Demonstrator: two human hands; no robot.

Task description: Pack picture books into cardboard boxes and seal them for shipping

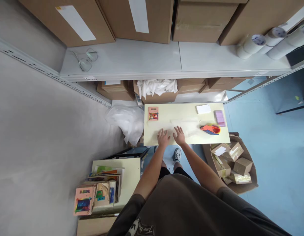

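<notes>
Both my hands lie flat on a pale yellow table (183,110). My left hand (163,137) rests near the front edge with its fingers spread. My right hand (179,134) lies beside it, fingers stretched out, on or at the edge of a clear plastic sheet or bag (186,125) that is hard to make out. A small pink booklet (153,113) lies at the table's far left. An orange and blue tape dispenser (211,129) sits to the right of my right hand. A white pad (203,108) and a blurred purple item (219,118) lie at the far right.
A grey shelf (152,59) with cardboard boxes, tape rolls (272,41) and glasses (86,59) runs behind the table. A white plastic bag (126,122) is at the left. A box of small taped parcels (232,162) stands right. A stack of colourful booklets (98,193) sits on a low table.
</notes>
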